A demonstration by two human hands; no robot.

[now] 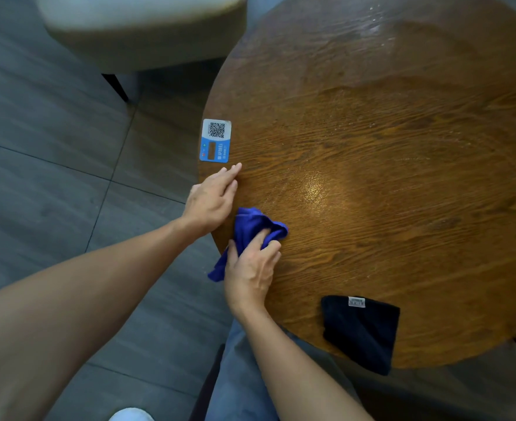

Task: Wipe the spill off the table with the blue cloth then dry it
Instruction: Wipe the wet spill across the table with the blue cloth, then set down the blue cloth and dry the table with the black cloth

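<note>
Wipe underway: right hand (250, 268) grip clamped on blue cloth (250, 235), left hand (212, 199) flat, empty beside it. Counter (372, 177) beyond cloth looks wet; drying left.

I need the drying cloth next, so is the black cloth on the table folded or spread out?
Folded. The black cloth lies as a compact, thick rectangle near the table edge, its label showing, untouched.

Dim room, warm glare on table (372, 208) centre, blurred chair (141, 31), wide-angle edge bending
</note>
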